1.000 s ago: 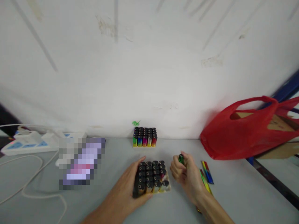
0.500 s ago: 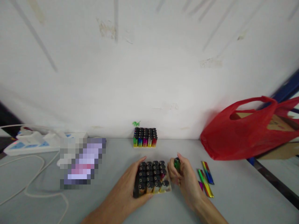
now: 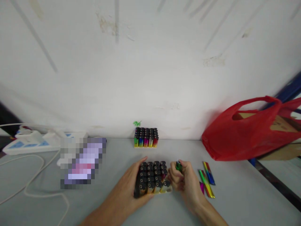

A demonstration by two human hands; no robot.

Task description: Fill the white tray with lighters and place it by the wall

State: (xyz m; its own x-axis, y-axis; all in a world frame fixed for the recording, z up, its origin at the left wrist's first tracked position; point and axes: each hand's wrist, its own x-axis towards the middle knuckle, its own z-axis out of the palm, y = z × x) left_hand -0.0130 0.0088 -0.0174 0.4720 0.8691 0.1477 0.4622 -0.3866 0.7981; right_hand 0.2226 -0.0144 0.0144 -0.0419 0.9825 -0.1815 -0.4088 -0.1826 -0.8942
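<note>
My left hand (image 3: pixel 130 185) is wrapped round the left side of a tray of lighters (image 3: pixel 169 189), thumb along the front edge and fingers behind. Rows of upright lighters (image 3: pixel 150 174) with black tops fill most of it; gaps show along its right side. Just right of the tray, my right hand (image 3: pixel 184 179) is closed round a green lighter (image 3: pixel 179 166), whose upper end sticks out between thumb and curled fingers. Beyond my right hand several shiny coloured wrappers or sleeves (image 3: pixel 207 183) lie flat, one partly hidden by the wrist.
A second block of lighters (image 3: pixel 146 138) stands against the wall. A red plastic bag (image 3: pixel 237 138) with cardboard inside sits at the right. On the left are a power strip (image 3: pixel 35 142), a blurred-out phone (image 3: pixel 86 163) and a white cable (image 3: pixel 47 195) looping across the table.
My right thumb has bent down over the top of the green lighter, from a straighter pose. The tray and my left hand stay almost where they were.
</note>
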